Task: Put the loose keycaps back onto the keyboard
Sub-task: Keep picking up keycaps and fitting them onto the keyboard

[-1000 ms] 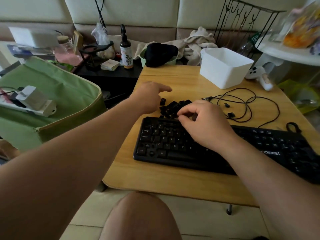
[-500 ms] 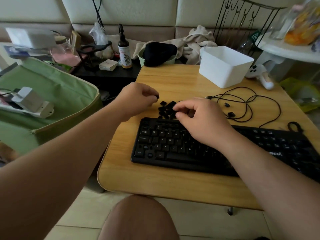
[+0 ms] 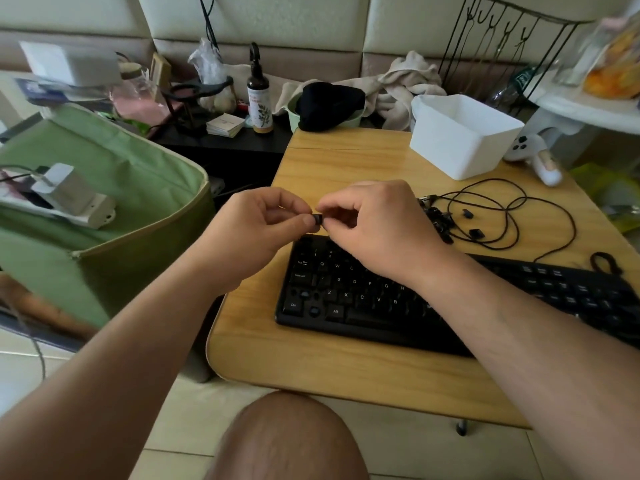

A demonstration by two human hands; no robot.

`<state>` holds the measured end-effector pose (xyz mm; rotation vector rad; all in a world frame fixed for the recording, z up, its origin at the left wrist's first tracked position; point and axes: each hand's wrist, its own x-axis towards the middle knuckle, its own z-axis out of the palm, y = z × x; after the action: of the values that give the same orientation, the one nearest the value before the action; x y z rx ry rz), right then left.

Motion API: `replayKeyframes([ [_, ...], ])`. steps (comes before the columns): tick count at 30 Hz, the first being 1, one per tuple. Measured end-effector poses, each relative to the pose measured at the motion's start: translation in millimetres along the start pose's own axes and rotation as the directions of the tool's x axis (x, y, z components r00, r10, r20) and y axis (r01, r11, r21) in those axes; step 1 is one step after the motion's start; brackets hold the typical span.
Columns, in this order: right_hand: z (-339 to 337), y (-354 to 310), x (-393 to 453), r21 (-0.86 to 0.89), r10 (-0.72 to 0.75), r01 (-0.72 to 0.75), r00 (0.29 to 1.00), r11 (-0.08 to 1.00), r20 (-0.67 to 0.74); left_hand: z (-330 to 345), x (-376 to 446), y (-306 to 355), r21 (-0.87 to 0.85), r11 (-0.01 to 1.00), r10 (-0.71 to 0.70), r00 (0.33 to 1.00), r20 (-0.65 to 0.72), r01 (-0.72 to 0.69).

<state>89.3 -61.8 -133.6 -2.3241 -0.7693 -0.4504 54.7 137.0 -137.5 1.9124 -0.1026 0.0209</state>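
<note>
We find both forearms reaching in from the lower corners of the view and meeting above the far left corner of the keyboard [image 3: 398, 299]. The left hand [image 3: 256, 223] is raised clear of the table [image 3: 311, 358], wrist bent slightly, fingers curled inward, with thumb and forefinger closed on a small black keycap [image 3: 318, 219]. The right hand [image 3: 377, 220] faces it knuckles up, its fingers also curled, and its fingertips meet the same keycap from the other side. We record both hands as pinching this one keycap between them; which hand bears its weight we cannot tell. The keycap sits in the air just above the keyboard's top left edge, not seated on any switch.

The keyboard lies flat on the wooden table, its left end near the table's left edge. We see several bare sockets in its left columns, near the Ctrl and Caps Lock keys. The right forearm crosses over the middle rows and hides them.

A cluster of loose keycaps [image 3: 438, 220] lies on the table just beyond the keyboard, partly behind the right hand, with two more [image 3: 467, 213] lying apart inside the loops of a thin black cable [image 3: 512, 216]. A white tub [image 3: 464, 140] stands further back on the table. A bare knee [image 3: 287, 441] shows below the table's near edge.
</note>
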Motion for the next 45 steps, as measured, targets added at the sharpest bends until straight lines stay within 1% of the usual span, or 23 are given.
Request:
replayKeyframes([
  [4,3,-3,0,0.063,0.023,-0.025,0.999,0.998,0.032,-2,-3,-8,-0.025,1.0,0.003,1.0,-0.024,-0.003],
  [8,6,-6,3,0.017,0.009,-0.011,0.996,1.0,0.086,1,-2,-17,-0.055,0.998,-0.005,0.999,-0.043,0.003],
  [10,7,-5,4,0.013,0.022,-0.024,0.994,1.0,0.103,2,-3,-21,-0.037,0.999,-0.005,0.998,-0.061,0.003],
  [12,8,-3,6,0.014,0.042,-0.044,0.993,0.999,0.114,2,-2,-26,0.047,0.999,0.002,0.991,-0.13,0.004],
  [14,9,0,6,-0.001,0.055,-0.056,0.99,0.998,0.126,0,1,-32,0.145,0.989,0.012,0.97,-0.245,0.025],
  [15,9,1,7,-0.006,0.061,-0.061,0.989,0.998,0.131,-1,1,-34,0.155,0.987,0.006,0.958,-0.288,0.041],
  [17,10,4,7,-0.017,0.078,-0.076,0.986,0.997,0.146,-1,3,-38,0.156,0.986,-0.009,0.95,-0.313,0.061],
  [20,14,5,9,-0.05,0.087,-0.08,0.981,0.996,0.173,0,6,-40,0.205,0.976,-0.016,0.966,-0.258,0.071],
  [22,16,2,14,-0.088,0.132,-0.117,0.97,0.989,0.203,-1,7,-39,0.243,0.967,-0.024,0.977,-0.211,0.077],
  [23,16,2,16,-0.094,0.186,-0.168,0.955,0.981,0.23,-2,8,-39,0.264,0.961,-0.031,0.981,-0.191,0.082],
  [25,17,0,20,-0.058,0.311,-0.308,0.9,0.95,0.306,-3,8,-38,0.312,0.946,-0.04,0.988,-0.148,0.085],
  [26,18,0,21,-0.035,0.351,-0.362,0.872,0.932,0.34,-3,8,-38,0.332,0.94,-0.04,0.991,-0.125,0.08],
  [28,21,-1,24,-0.004,0.388,-0.417,0.841,0.909,0.376,-4,8,-38,0.348,0.935,-0.034,0.996,-0.084,0.061],
  [30,23,-5,26,0.001,0.415,-0.45,0.825,0.893,0.383,-4,8,-40,0.348,0.936,-0.025,0.997,-0.071,0.048],
  [33,22,-9,26,-0.028,0.421,-0.447,0.819,0.894,0.39,-2,8,-41,0.354,0.935,0.001,0.996,-0.092,0.032],
  [38,24,-12,18,-0.03,0.402,-0.418,0.847,0.908,0.348,-1,9,-41,0.32,0.947,-0.003,0.994,-0.113,0.039],
  [41,30,-11,9,-0.049,0.371,-0.374,0.877,0.926,0.306,0,8,-41,0.317,0.947,-0.012,0.995,-0.1,0.043],
  [45,34,-10,3,-0.131,0.324,-0.298,0.907,0.945,0.27,0,7,-40,0.342,0.939,-0.003,0.995,-0.103,0.038],
])
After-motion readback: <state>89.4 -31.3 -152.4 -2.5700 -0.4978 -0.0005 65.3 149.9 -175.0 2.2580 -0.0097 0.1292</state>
